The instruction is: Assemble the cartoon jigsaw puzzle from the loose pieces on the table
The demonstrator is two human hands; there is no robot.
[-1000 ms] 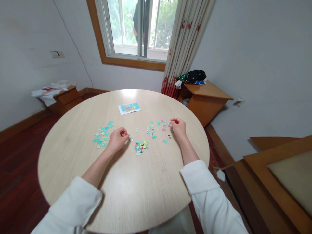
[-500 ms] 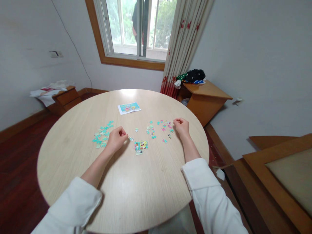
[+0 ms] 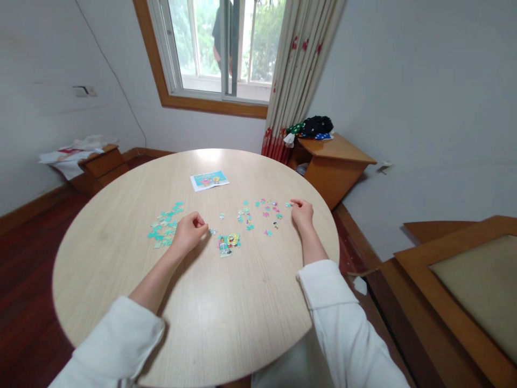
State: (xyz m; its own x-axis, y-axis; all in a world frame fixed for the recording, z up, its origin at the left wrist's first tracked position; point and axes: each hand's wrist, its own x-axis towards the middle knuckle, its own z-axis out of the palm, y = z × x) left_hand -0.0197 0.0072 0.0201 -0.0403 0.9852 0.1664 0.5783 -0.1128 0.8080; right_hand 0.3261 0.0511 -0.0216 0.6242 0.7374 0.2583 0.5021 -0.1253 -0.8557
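My left hand (image 3: 191, 233) rests on the table beside the left pile of jigsaw pieces (image 3: 165, 224), thumb and fingers pinched together. Whatever they may hold is hidden; one small pale puzzle piece (image 3: 212, 231) lies just off the fingertips. Right of that sits a joined puzzle section (image 3: 229, 243) with a yellow cartoon figure. Out on the right, my right hand (image 3: 302, 212) is closed in a pinch, with a light teal puzzle piece (image 3: 288, 205) at its fingertips. Loose pink and teal pieces (image 3: 265, 214) lie to its left.
A printed picture sheet (image 3: 209, 180) lies toward the far side of the round table (image 3: 234, 323). Another cluster of pieces (image 3: 245, 215) is near the middle. Behind the table stands a wooden cabinet (image 3: 339, 153) with cloths on top. A wooden chair (image 3: 420, 264) is at right.
My right hand has shifted slightly right, and a teal puzzle piece now shows at its fingertips. My left hand stays in place. The whole view has moved a little.
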